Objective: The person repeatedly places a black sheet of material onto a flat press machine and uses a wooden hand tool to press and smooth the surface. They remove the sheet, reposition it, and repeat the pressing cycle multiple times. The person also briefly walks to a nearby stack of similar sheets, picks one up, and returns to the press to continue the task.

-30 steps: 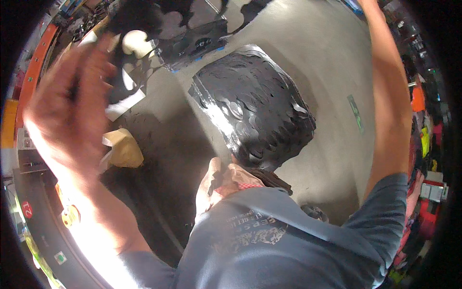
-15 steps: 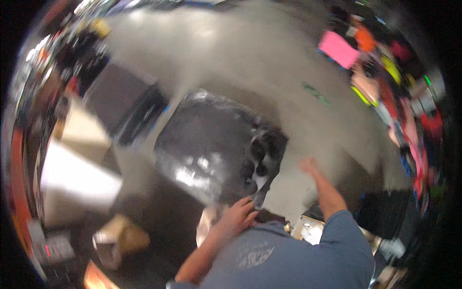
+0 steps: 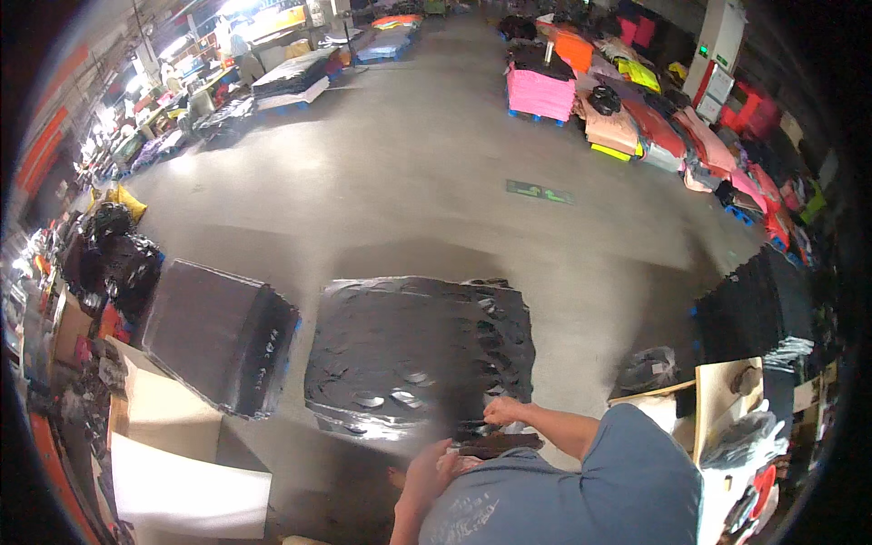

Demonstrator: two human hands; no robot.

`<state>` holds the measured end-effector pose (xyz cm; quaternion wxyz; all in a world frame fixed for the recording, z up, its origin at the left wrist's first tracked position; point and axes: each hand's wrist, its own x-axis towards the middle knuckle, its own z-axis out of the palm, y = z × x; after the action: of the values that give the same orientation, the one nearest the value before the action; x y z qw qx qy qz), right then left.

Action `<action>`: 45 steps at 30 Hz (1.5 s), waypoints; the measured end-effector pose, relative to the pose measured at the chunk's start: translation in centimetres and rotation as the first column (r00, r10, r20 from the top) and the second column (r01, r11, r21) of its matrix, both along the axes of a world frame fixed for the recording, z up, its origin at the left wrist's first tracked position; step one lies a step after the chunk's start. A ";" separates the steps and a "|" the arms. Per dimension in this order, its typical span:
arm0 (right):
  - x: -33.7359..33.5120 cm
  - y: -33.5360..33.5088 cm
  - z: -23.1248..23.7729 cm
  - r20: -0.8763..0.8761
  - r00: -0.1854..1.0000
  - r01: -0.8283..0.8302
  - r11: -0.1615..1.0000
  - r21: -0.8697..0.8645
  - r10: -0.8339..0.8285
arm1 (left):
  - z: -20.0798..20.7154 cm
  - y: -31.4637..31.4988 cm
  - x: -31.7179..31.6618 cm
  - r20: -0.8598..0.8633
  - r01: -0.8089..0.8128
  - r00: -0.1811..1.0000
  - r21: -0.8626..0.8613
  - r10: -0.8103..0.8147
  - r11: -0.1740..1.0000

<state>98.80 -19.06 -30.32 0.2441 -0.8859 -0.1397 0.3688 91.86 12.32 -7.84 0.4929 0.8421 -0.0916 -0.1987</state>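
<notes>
In front of me lies a wide, low stack of black, partly glossy sheets (image 3: 400,341), with rumpled strips along its right side. My right hand (image 3: 503,411) is over its near right corner, its fingers curled into a closed shape. Anything inside them is too small to make out. My left hand (image 3: 436,468) is close to my body, below the near edge of the stack. Its fingers are bent together, and what they hold is hidden. A dark brown flat piece (image 3: 498,444) shows between my hands and my shirt.
To the left are another black stack (image 3: 204,331) and an open white-sided carton (image 3: 191,486). At right stand an open cardboard box (image 3: 718,409) with plastic bags beside it and a tall black stack (image 3: 763,300). Farther off are pink sheets (image 3: 540,94) and a green floor sign (image 3: 540,191).
The view has swung upward and steadied, showing more of the far floor. My right hand has come in from the right to the stack's near corner. My left hand has drawn toward my body.
</notes>
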 end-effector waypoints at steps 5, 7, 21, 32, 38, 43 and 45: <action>1.8 8.1 1.1 0.080 0.969 0.227 0.968 0.105 -0.236 | 1.2 9.3 -1.6 0.083 -0.052 0.996 0.111 0.042 0.993; 1.0 11.1 0.7 -0.005 0.976 0.219 0.974 0.060 -0.219 | 1.1 13.0 -2.5 -0.041 -0.098 0.994 0.113 0.104 0.989; 1.4 23.8 -0.2 -0.360 0.929 0.053 0.994 -0.098 -0.085 | -1.4 27.0 -0.3 -0.298 -0.301 0.912 -0.023 0.281 0.953; 15.2 34.0 12.3 -0.288 0.929 -0.077 0.881 0.468 0.234 | -5.4 34.6 11.5 -0.300 -0.289 0.904 0.096 0.305 0.952; 17.2 37.2 15.5 -0.379 0.916 0.068 0.879 0.471 0.132 | -11.1 38.3 13.4 -0.317 -0.245 0.925 -0.069 0.211 0.967; 18.9 40.8 19.7 -0.116 0.960 -0.181 0.882 0.435 0.254 | -10.0 40.8 15.0 -0.573 -0.394 0.805 -0.321 0.155 0.861; 19.4 42.5 22.0 -0.118 0.969 -0.135 0.863 0.487 0.218 | -6.5 40.9 16.9 -0.339 -0.280 0.924 -0.294 0.174 0.914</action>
<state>118.19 23.40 -8.35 0.4298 -0.7479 -0.2852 0.4179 108.72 53.25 -14.37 0.6575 0.7092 0.0529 -0.2489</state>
